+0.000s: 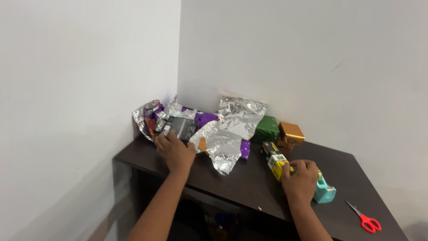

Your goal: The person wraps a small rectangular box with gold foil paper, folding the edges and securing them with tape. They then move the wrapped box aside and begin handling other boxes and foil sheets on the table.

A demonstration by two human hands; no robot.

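Both hands outstretched, left hand (pixel 174 151) on dark box (pixel 179 126), right hand (pixel 299 178) on yellow box (pixel 276 161)

You are working with both arms bare: no sleeve is showing anywhere along either forearm, right down to the bottom edge of the head view. Your left hand (pixel 175 151) is wearing no glove, ring or band that can be made out. Your right hand (pixel 299 178) is likewise showing no glove, and your right wrist is carrying no watch or bracelet.
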